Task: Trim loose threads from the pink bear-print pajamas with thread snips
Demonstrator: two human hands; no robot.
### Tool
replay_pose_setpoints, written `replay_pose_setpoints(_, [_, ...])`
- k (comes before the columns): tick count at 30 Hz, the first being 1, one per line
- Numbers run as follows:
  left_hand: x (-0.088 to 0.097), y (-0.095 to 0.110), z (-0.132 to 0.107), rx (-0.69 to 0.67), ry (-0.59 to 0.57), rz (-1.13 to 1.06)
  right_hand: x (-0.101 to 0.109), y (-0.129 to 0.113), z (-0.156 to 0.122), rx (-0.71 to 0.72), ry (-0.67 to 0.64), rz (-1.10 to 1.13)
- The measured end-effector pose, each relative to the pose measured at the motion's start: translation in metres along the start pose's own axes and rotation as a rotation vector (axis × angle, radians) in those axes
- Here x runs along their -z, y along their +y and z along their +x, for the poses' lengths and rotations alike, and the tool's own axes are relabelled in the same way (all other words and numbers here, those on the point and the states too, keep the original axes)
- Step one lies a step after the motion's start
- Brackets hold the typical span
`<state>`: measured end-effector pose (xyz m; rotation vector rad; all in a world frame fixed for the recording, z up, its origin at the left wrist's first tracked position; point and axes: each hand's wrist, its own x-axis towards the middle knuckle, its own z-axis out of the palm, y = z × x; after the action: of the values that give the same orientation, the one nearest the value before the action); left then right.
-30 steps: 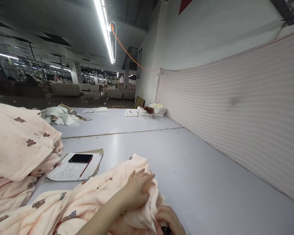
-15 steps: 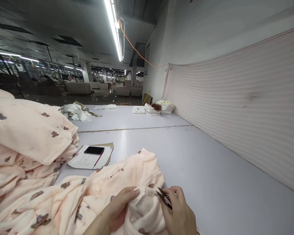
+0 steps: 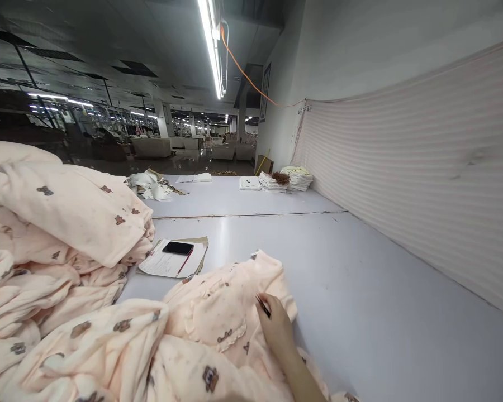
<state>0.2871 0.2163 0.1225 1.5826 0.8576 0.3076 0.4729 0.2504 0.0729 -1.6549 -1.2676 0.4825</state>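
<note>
My right hand (image 3: 275, 322) is closed around small dark thread snips (image 3: 263, 306), their points showing past the fingers toward the upper left. It rests over a peach fleece garment (image 3: 218, 304) printed with brown bears, near the garment's right edge. A ruffle-edged patch shows on the cloth to the left of the hand. My left hand is out of sight. More of the same bear-print fleece lies bunched along the bottom left, in front of the garment.
A tall pile of peach fleece (image 3: 79, 215) stands at the left. Beyond the garment lie papers (image 3: 155, 262) with a black phone (image 3: 178, 248) and a red pen. White cloth stacks (image 3: 297, 180) sit at the table's far end. A striped pink sheet (image 3: 402, 167) hangs along the right.
My left hand has left the view, letting go of the gathered cloth edge. My right hand, still with the snips, has moved up and left over the garment, now spread flatter with its ruffled patch showing.
</note>
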Motion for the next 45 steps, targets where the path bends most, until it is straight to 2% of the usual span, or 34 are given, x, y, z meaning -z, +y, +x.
replay_pose_setpoints(3, [0.039,0.024,0.041,-0.119,0.234,0.247,-0.002,0.011,-0.025,-0.042,0.047,0.014])
replay_pose_setpoints(4, [0.049,0.030,0.055,-0.166,0.384,0.509,-0.001,0.014,-0.034,-0.048,0.058,0.018])
replay_pose_setpoints(6, [0.056,0.034,0.076,-0.196,0.423,0.646,0.006,0.018,-0.052,-0.049,0.086,0.027])
replay_pose_setpoints(7, [0.053,0.032,0.081,-0.197,0.405,0.687,0.012,0.019,-0.058,-0.051,0.118,0.028])
replay_pose_setpoints(9, [0.034,0.020,0.084,-0.201,0.356,0.754,0.027,0.020,-0.061,-0.067,0.267,0.013])
replay_pose_setpoints(11, [0.009,0.003,0.079,-0.195,0.324,0.889,0.046,0.016,-0.052,-0.091,0.453,-0.030])
replay_pose_setpoints(12, [-0.002,-0.005,0.076,-0.184,0.309,0.955,0.054,0.013,-0.043,-0.099,0.504,-0.050])
replay_pose_setpoints(13, [-0.012,-0.012,0.073,-0.172,0.294,1.016,0.060,0.010,-0.033,-0.118,0.494,-0.057])
replay_pose_setpoints(14, [-0.018,-0.017,0.070,-0.162,0.272,1.059,0.065,0.007,-0.022,-0.167,0.417,-0.049])
replay_pose_setpoints(16, [-0.022,-0.023,0.066,-0.158,0.232,1.074,0.066,0.003,-0.006,-0.213,0.295,0.010])
replay_pose_setpoints(19, [-0.009,-0.013,0.064,-0.241,0.261,0.911,0.056,0.004,-0.006,-0.155,0.241,0.115])
replay_pose_setpoints(21, [0.004,0.007,0.066,-0.332,0.362,0.726,0.049,0.007,-0.021,-0.086,0.224,0.270])
replay_pose_setpoints(23, [0.013,0.033,0.073,-0.421,0.397,0.597,0.049,0.007,-0.038,-0.016,0.177,0.446])
replay_pose_setpoints(24, [0.015,0.046,0.078,-0.471,0.331,0.581,0.051,0.006,-0.046,0.014,0.144,0.510])
replay_pose_setpoints(26, [0.016,0.069,0.089,-0.491,0.102,0.510,0.061,0.003,-0.058,0.064,0.082,0.534])
replay_pose_setpoints(27, [0.015,0.077,0.095,-0.459,-0.005,0.451,0.068,0.001,-0.061,0.079,0.069,0.505])
replay_pose_setpoints(29, [0.016,0.084,0.101,-0.342,-0.116,0.311,0.083,-0.003,-0.063,0.070,0.107,0.404])
replay_pose_setpoints(32, [0.019,0.074,0.098,-0.164,-0.147,0.114,0.101,-0.008,-0.059,-0.009,0.257,0.247])
replay_pose_setpoints(34, [0.021,0.061,0.090,-0.070,-0.170,-0.044,0.105,-0.012,-0.055,-0.044,0.291,0.114])
replay_pose_setpoints(37, [0.020,0.044,0.077,-0.009,-0.164,-0.292,0.104,-0.018,-0.049,-0.038,0.189,-0.110])
replay_pose_setpoints(41, [0.009,0.028,0.069,-0.016,-0.154,-0.510,0.107,-0.028,-0.049,-0.008,0.027,-0.247])
replay_pose_setpoints(45, [-0.008,0.013,0.061,-0.053,-0.155,-0.516,0.109,-0.043,-0.061,0.047,0.087,-0.214])
